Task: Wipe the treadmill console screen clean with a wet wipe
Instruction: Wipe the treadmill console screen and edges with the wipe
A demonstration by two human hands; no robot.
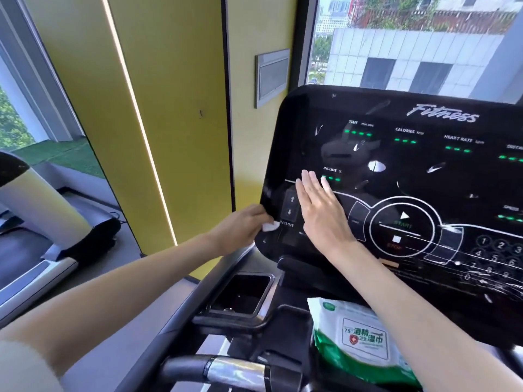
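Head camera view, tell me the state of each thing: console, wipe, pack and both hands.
Console screen: powered on, green dashes lit, white streaks across it.
Wet wipe: bunched, held at the console's left edge.
Left hand: curled round the wipe.
Right hand: flat, fingers straight, on the screen.
Wipe pack: lying below the console.

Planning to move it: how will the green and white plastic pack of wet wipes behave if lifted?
The green and white plastic wipes pack looks creased and bulging, so it would probably sag, not stay stiff. Its glossy film may be slightly slippery. Lying flat, it seems unlikely to roll.
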